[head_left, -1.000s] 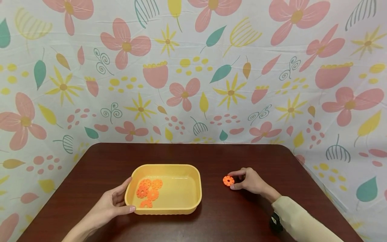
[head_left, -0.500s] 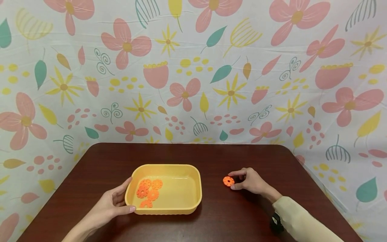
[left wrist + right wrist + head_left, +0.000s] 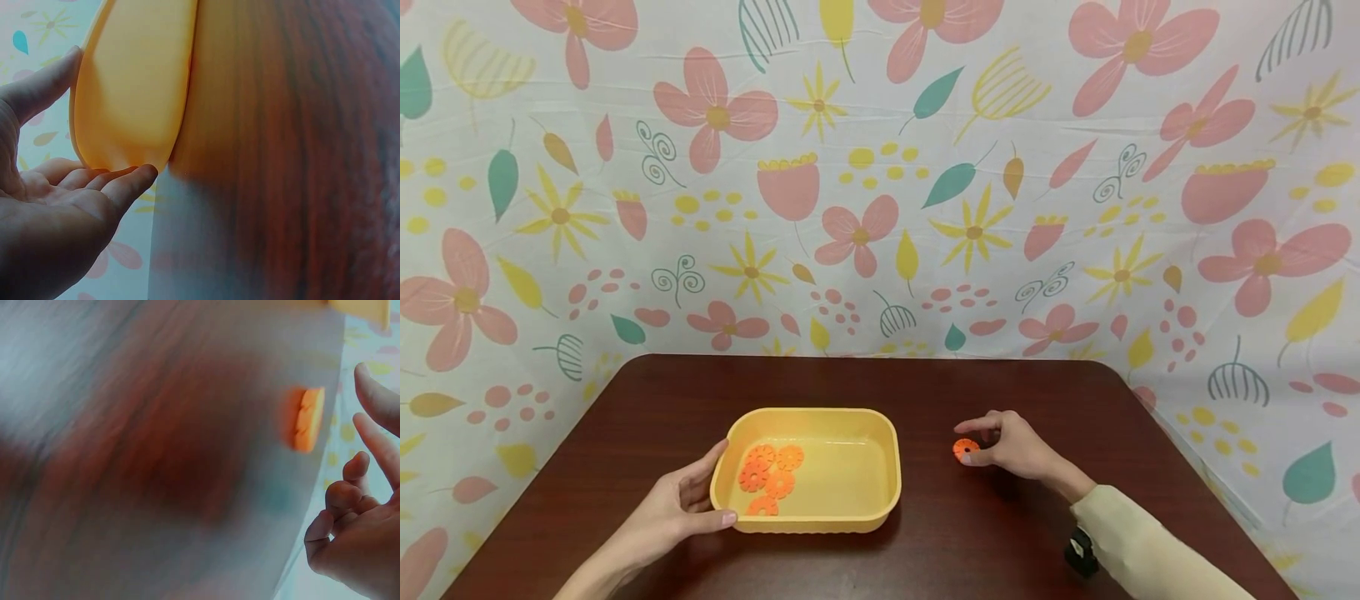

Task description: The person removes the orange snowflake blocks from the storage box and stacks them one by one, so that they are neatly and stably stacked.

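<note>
A yellow plastic basin (image 3: 842, 479) sits left of the table's middle. My left hand (image 3: 658, 508) grips its left end, the thumb on the front rim and the fingers along the outer side; the left wrist view shows the same hand (image 3: 62, 200) against the basin wall (image 3: 134, 81). Several orange notched discs (image 3: 780, 483) lie inside, toward the left. On the tabletop to the right lies another orange notched disc (image 3: 959, 450). My right hand (image 3: 1018, 446) hovers over it, thumb and index finger spread. In the right wrist view the disc (image 3: 309, 420) stands apart from the fingertips.
The dark brown table (image 3: 925, 558) has rounded far corners. A cloth with a flower print (image 3: 880, 183) hangs behind it and along both sides. A dark device (image 3: 1081, 550) is strapped at the right wrist, by the pale sleeve (image 3: 1138, 537).
My right thumb and index finger have come off the disc's edge and spread, the hand shifting slightly to the left over it. The disc stays in place. The left hand and basin have not moved.
</note>
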Available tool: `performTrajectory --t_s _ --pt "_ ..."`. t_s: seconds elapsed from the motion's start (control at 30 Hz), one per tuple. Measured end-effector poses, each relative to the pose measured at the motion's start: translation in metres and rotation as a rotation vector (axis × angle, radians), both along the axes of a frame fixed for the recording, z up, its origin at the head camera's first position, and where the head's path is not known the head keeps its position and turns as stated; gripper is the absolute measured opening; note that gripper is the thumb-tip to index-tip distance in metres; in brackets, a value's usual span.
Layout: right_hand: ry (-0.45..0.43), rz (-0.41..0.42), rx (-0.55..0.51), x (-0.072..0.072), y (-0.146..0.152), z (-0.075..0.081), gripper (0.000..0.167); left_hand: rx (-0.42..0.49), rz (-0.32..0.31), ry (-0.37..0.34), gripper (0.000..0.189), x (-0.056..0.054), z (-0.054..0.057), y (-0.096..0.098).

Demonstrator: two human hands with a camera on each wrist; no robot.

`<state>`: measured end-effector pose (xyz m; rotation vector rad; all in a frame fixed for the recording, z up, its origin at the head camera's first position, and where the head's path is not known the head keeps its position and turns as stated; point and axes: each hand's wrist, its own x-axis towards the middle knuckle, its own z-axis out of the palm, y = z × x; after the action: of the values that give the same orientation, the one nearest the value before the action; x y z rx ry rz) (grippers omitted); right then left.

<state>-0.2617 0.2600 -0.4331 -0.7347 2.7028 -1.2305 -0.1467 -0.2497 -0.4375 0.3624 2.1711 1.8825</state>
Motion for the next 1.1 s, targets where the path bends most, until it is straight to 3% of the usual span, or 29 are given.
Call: performTrajectory --t_s 0.4,0.67,1.1 --pt "0.020 0.068 0.000 0.008 -0.044 0.026 0.037 -0.012 0.007 -0.002 0.101 0.000 0.001 0.000" --pt "0.088 0.126 -0.002 0.008 -0.078 0.038 0.034 -0.014 0.005 0.003 0.100 0.000 0.001 -0.001" --pt "0.055 0.267 0.020 0.015 -0.138 0.044 0.037 -0.010 -0.022 0.018 0.099 -0.001 0.001 -0.002"
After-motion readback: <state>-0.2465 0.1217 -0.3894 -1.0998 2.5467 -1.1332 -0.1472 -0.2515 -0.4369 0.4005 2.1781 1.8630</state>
